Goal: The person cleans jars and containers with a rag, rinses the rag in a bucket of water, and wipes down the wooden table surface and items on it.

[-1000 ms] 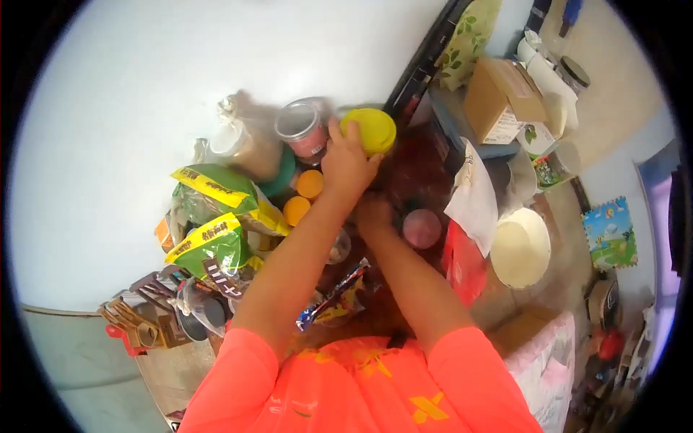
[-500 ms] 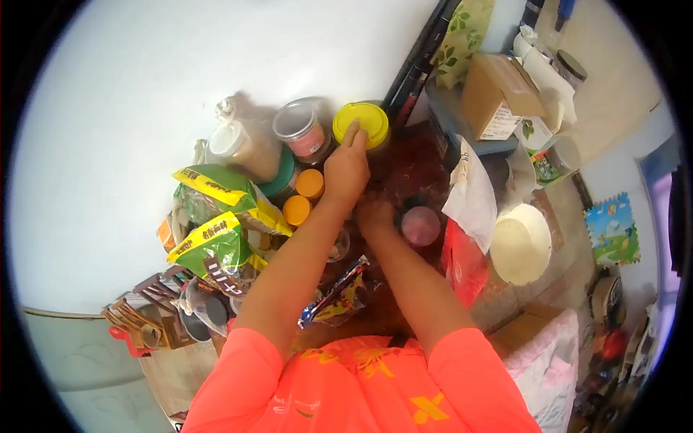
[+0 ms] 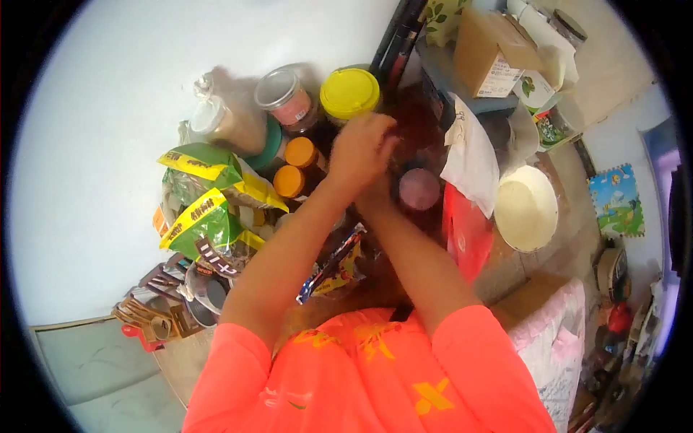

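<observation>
My left hand [image 3: 363,150] is just below the yellow-lidded tub [image 3: 351,90], its fingers curled over toward the right. What those fingers hold, if anything, is hidden. Under it and mostly covered by it, my right hand [image 3: 375,196] is low over the dark red tabletop, fingers out of sight. A pinkish round lid [image 3: 419,189] lies to the right of my right hand. Left of my left hand stand two orange-capped jars, one upper [image 3: 300,151] and one lower [image 3: 289,181]. A clear jar with a silver lid [image 3: 278,89] stands behind them.
Green and yellow bags [image 3: 206,220] fill the left side. A shiny packet [image 3: 339,270] lies near my body. On the right are a red and white bag [image 3: 468,216], a cream basin [image 3: 527,209] and a cardboard box [image 3: 498,54]. Black poles lean against the wall.
My left hand has come off the yellow lid and down toward my right hand, its pointing finger now curled in. The whole view has shifted, so the tabletop things sit higher.
</observation>
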Tool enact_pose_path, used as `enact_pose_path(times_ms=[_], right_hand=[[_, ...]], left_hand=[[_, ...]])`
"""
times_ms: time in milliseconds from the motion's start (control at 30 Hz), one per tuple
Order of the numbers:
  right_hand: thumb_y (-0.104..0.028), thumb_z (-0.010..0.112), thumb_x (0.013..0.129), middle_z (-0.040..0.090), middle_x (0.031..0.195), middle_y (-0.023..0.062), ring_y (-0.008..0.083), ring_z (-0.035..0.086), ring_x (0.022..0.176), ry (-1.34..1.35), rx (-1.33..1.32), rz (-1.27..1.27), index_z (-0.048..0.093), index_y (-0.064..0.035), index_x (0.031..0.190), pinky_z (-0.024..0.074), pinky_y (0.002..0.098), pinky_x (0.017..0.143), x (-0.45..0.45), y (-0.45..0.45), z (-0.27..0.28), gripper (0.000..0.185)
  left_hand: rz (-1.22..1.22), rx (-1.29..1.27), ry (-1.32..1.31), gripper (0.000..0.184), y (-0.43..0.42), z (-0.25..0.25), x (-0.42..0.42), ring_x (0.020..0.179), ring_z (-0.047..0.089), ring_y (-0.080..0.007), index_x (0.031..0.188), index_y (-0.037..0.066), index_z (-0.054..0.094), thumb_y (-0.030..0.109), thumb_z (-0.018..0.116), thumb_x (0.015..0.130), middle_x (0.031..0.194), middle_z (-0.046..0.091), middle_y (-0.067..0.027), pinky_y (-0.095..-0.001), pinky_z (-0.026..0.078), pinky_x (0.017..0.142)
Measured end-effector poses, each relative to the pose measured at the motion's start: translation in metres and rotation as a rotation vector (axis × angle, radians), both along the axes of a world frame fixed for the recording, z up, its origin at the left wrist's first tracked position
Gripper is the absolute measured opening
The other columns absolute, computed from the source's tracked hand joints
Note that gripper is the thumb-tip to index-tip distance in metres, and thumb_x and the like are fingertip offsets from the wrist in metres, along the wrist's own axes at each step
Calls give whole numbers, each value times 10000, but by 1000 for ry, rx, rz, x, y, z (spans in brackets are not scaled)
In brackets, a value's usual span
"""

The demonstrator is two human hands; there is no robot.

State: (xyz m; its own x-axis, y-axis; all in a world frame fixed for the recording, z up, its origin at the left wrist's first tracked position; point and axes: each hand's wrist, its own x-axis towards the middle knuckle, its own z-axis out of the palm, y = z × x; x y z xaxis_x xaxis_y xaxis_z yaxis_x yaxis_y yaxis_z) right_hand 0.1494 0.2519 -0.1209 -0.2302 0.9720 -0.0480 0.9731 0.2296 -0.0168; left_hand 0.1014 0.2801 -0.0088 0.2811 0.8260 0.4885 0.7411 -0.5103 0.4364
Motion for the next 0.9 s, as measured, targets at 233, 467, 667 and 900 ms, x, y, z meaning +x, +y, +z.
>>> enact_pose_path(times_ms=[233,467,667,900], right_hand=[[-238,515,884,559,1258,126,316,479,1229,120,44,9,570,-73,1264,364,492,1034,10,-11,-11,417],[-241,510,887,555,1267,130,318,473,1240,375,167,-7,563,-76,1275,357,507,1039,20,-9,-27,426],[-244,505,889,551,1274,133,320,468,1250,890,274,-34,557,-78,1286,350,520,1043,21,0,-33,433],[-232,510,889,538,1295,133,326,462,1259,808,317,-32,561,-105,1273,342,543,1044,32,-19,-40,408]], left_hand=[[-303,-503,421,748,-33,-20,42,1095,557,-407,1308,147,506,380,801,661,1208,579,-150,-505,440,931],[-223,-435,437,707,-36,-30,52,955,612,-440,1231,124,507,339,788,619,1110,567,-221,-553,482,836],[2,-468,161,669,-20,-21,55,951,611,-433,1182,71,512,368,762,638,1073,565,-240,-504,503,838],[64,-450,108,829,-2,5,23,1041,603,-412,1303,79,495,437,771,608,1116,593,-240,-461,499,897]])
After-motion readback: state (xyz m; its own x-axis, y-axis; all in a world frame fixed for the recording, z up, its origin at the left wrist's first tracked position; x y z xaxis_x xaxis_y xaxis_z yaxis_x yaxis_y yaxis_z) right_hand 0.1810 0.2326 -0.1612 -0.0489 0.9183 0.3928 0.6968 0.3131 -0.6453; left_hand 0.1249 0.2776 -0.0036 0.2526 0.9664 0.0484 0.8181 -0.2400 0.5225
